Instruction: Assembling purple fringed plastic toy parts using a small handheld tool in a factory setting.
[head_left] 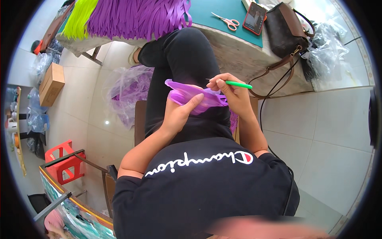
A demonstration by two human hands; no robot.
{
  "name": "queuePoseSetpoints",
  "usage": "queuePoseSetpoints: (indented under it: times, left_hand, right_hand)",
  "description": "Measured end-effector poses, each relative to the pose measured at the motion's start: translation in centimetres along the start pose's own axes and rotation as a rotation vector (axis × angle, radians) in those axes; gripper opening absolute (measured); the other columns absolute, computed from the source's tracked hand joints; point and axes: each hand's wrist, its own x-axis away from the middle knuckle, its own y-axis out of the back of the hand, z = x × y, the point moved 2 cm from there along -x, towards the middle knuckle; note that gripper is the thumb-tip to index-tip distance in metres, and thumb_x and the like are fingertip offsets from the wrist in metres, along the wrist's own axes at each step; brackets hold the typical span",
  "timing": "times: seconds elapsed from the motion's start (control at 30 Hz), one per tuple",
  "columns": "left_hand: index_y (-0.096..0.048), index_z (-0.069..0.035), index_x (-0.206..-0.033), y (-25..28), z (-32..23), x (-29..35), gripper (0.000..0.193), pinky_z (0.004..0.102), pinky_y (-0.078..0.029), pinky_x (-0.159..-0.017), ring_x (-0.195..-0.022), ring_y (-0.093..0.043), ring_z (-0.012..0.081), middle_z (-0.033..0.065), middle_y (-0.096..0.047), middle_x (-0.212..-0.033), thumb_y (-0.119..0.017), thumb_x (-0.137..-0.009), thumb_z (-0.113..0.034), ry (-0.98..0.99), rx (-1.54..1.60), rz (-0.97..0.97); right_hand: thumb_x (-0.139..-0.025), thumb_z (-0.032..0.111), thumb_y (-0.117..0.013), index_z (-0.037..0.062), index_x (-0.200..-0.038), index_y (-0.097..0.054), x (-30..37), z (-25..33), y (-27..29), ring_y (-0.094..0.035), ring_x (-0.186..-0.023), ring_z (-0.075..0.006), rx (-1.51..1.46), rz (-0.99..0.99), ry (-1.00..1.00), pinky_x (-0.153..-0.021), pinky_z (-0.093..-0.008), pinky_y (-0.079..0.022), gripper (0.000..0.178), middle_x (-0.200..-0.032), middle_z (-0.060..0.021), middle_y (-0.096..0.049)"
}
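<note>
Over my lap, my left hand (181,109) is closed round a glossy, flexible purple piece (203,101), with the thumb pressed on top of it. Slit-like strips show at the piece's right end, by my right hand (232,93). Pinched between the fingers of that hand is a slim tool with a bright green handle (238,85). Its thin metal tip points left, just above the purple piece. Whether my right hand's lower fingers also grip the purple strips is hidden.
On the table ahead lie heaped purple strips (135,18), yellow-green strips (79,20), scissors (227,22), a phone (254,18) and a brown handbag (284,30). A plastic bag of purple pieces (129,93) sits on the floor, with a cardboard box (52,84) and red stool (65,161) at left.
</note>
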Motion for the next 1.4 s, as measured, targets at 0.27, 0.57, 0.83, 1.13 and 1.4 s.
queuePoseSetpoints:
  times: [0.27, 0.57, 0.83, 1.13, 1.4]
  left_hand:
    - [-0.064, 0.001, -0.096, 0.9, 0.7, 0.1, 0.015, 0.0272, -0.052, -0.074, -0.080, -0.065, 0.0133, 0.0078, -0.068, -0.088, -0.065, -0.090, -0.013, 0.066, 0.044, -0.067]
    - [-0.066, 0.001, -0.093, 1.0, 0.4, 0.0, 0.013, 0.0258, -0.053, -0.070, -0.075, -0.066, 0.0124, 0.0071, -0.068, -0.084, -0.065, -0.090, -0.012, -0.003, -0.008, -0.071]
    - [-0.067, 0.002, -0.090, 0.9, 0.3, 0.1, 0.016, 0.0239, -0.051, -0.065, -0.072, -0.065, 0.0104, 0.0064, -0.070, -0.081, -0.065, -0.090, -0.014, -0.033, -0.045, -0.100]
    - [-0.067, 0.003, -0.087, 0.8, 0.0, 0.2, 0.017, 0.0235, -0.051, -0.064, -0.070, -0.065, 0.0099, 0.0063, -0.070, -0.079, -0.065, -0.090, -0.014, -0.047, -0.071, -0.093]
    - [-0.067, 0.004, -0.087, 0.9, -0.3, 0.3, 0.015, 0.0242, -0.051, -0.064, -0.069, -0.066, 0.0117, 0.0076, -0.070, -0.077, -0.065, -0.090, -0.011, -0.144, -0.333, -0.117]
  right_hand:
    - [-0.086, 0.009, -0.064, 0.0007, -0.086, -0.066, 1.1, 2.1, -1.5, -0.060, -0.072, -0.0216, 0.401, 0.163, 0.580, -0.064, -0.0307, -0.047, 0.009, -0.078, -0.0105, -0.061]
    - [-0.075, 0.005, -0.071, 0.0034, -0.087, -0.066, 1.4, 1.6, -2.0, -0.060, -0.070, -0.0244, 0.633, 0.137, 0.757, -0.063, -0.0325, -0.048, 0.013, -0.079, -0.0085, -0.061]
    - [-0.068, 0.003, -0.073, 0.0040, -0.086, -0.065, 1.5, 1.9, -2.3, -0.060, -0.071, -0.0239, 0.675, 0.135, 0.809, -0.063, -0.0324, -0.048, 0.019, -0.079, -0.0075, -0.061]
    - [-0.072, 0.003, -0.071, 0.0046, -0.084, -0.064, 1.5, 2.2, -2.4, -0.058, -0.070, -0.0240, 0.678, 0.123, 0.760, -0.062, -0.0332, -0.045, 0.014, -0.078, -0.0075, -0.061]
    - [-0.082, 0.005, -0.064, 0.0017, -0.080, -0.062, 1.3, 2.9, -1.3, -0.053, -0.064, -0.0225, 0.730, 0.182, 0.389, -0.059, -0.0306, -0.040, 0.005, -0.074, -0.0077, -0.058]
